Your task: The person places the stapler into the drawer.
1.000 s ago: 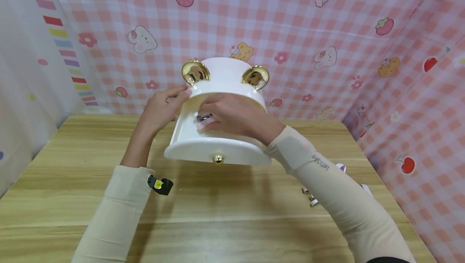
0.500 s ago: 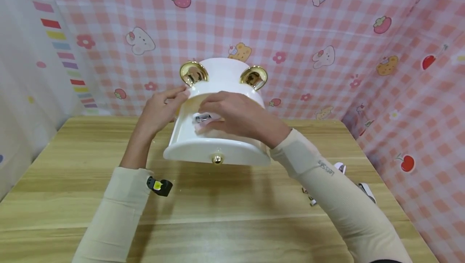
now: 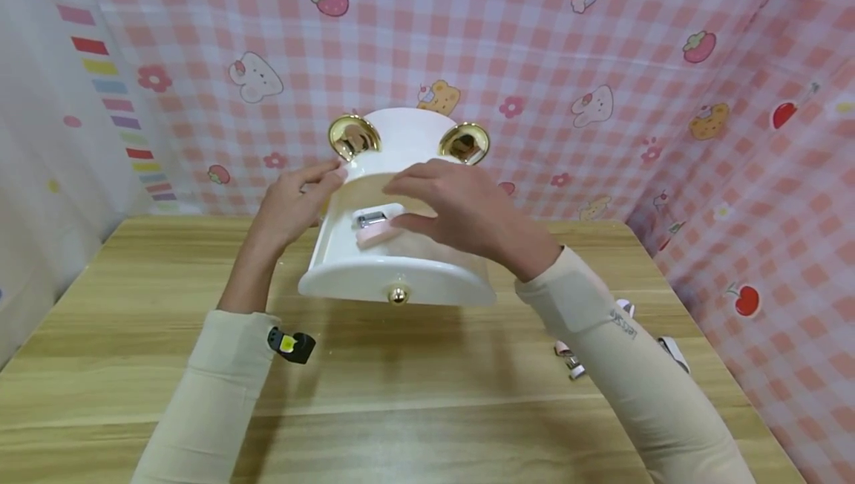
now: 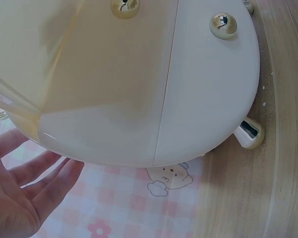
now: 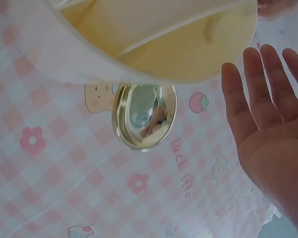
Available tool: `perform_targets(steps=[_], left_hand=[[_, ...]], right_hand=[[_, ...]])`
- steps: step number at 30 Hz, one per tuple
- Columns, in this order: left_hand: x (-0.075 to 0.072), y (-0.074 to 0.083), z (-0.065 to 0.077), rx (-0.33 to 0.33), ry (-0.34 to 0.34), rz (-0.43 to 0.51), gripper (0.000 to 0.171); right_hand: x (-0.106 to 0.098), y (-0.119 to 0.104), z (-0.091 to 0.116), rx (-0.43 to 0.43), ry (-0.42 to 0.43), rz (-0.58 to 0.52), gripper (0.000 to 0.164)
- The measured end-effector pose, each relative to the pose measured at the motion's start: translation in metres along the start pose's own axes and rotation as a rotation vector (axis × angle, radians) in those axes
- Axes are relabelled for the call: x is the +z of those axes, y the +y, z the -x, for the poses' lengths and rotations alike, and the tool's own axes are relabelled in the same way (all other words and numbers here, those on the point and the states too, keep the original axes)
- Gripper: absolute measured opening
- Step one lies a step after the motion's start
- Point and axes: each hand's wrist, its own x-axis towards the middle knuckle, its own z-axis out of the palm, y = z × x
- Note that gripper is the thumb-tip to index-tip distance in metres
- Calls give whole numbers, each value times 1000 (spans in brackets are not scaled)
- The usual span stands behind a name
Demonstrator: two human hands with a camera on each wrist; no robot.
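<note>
A white, round-topped storage box (image 3: 414, 131) with two gold ears stands at the back of the table, its drawer (image 3: 441, 281) with a gold knob pulled out. Inside the drawer lies a small pink-and-white gadget (image 3: 375, 223) with a silver metal part, like a mini stapler. My right hand (image 3: 467, 209) hovers over it, fingers spread and holding nothing, thumb tip right at the gadget's edge. At the box's left side, my left hand (image 3: 294, 205) touches the wall below the ear; in the left wrist view its fingers (image 4: 54, 193) are fairly straight, tips against the white side.
Partly behind my right sleeve, a pink-and-silver item (image 3: 570, 360), a white item (image 3: 626, 307) and a dark-and-white one (image 3: 675, 352) lie on the wooden table (image 3: 414, 410). Checkered cloth (image 3: 534, 46) hangs right behind the box.
My right hand has let go of the pink-and-white gadget and drawn back to the right, its fingers opening. The gadget stays in the drawer. My left hand keeps its place on the box.
</note>
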Motion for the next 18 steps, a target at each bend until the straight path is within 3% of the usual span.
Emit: perform_targets(steps=[11,18], left_hand=[[0,4,1,7,-3,9,71],[-2,3,-1,9,3,7,69]], right_hand=[[-16,9,24,44,101,-9,40],[-22,22,40,46,213,-15,40]])
